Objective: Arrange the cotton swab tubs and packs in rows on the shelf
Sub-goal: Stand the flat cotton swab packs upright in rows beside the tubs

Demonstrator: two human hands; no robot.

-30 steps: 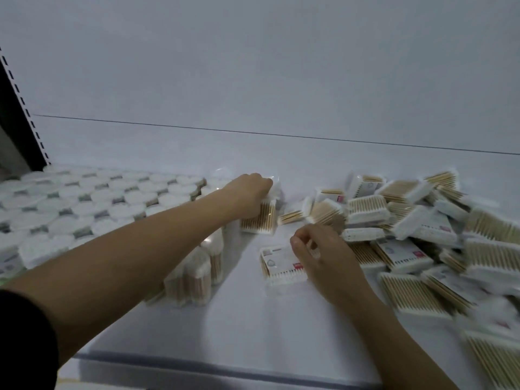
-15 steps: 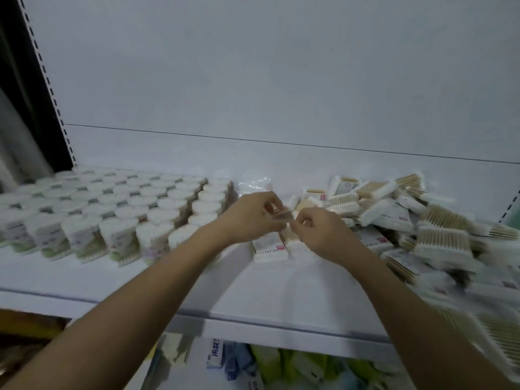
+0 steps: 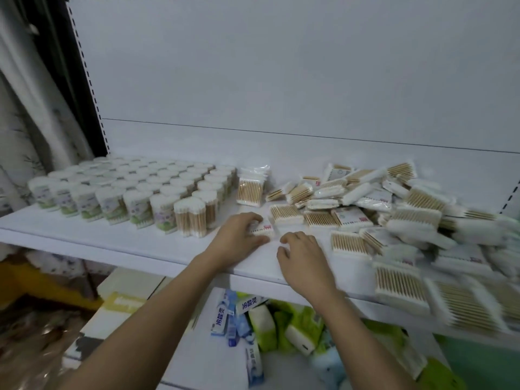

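Observation:
Cotton swab tubs [image 3: 135,190] stand in tidy rows on the left of the white shelf [image 3: 118,240]. One flat pack [image 3: 250,190] stands upright at the end of the tub rows. A loose heap of flat swab packs [image 3: 394,209] covers the shelf's right half. My left hand [image 3: 239,235] lies over a small pack [image 3: 264,229] near the front, fingers curled round it. My right hand [image 3: 301,251] hovers just right of that pack with its fingers bent and nothing in them.
The shelf's back panel [image 3: 281,80] is plain white. Below the shelf lie toothpaste boxes [image 3: 225,313] and green and white packets [image 3: 289,325]. A dark upright post [image 3: 81,80] bounds the shelf at the left.
The view has pulled back and down. Both hands have come from the back of the shelf toward its front; the left now covers a pack lying flat, and the right has let go.

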